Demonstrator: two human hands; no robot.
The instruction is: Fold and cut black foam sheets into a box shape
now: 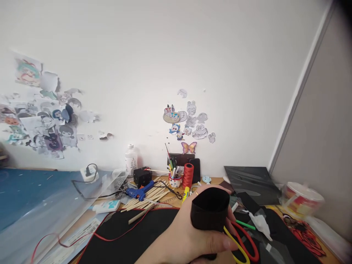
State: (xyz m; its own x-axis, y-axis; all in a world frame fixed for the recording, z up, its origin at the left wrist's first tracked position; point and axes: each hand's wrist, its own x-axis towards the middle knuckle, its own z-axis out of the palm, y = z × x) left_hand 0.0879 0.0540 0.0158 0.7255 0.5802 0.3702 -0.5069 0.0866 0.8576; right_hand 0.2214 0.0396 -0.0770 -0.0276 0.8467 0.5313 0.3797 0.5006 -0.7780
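My left hand (189, 234) reaches in from the lower left, its fingers wrapped round a black tube-like piece (210, 218) whose open end faces me. The thumb lies across the near side, below the opening. A pair of scissors with red and yellow handles (254, 249) shows just right of the hand, partly hidden behind it. Some skin at the bottom edge, under the left thumb, seems to be part of my right hand (205, 260); its fingers cannot be made out. A black mat (132, 245) lies underneath.
Wooden sticks (132, 204), a blue glue gun (140, 191), a red thread spool (188, 176) and a pen cup (175, 180) stand or lie behind the mat. A white bottle (131, 161) is near the wall. At right are a tub (302, 200) and crumpled white material (261, 224).
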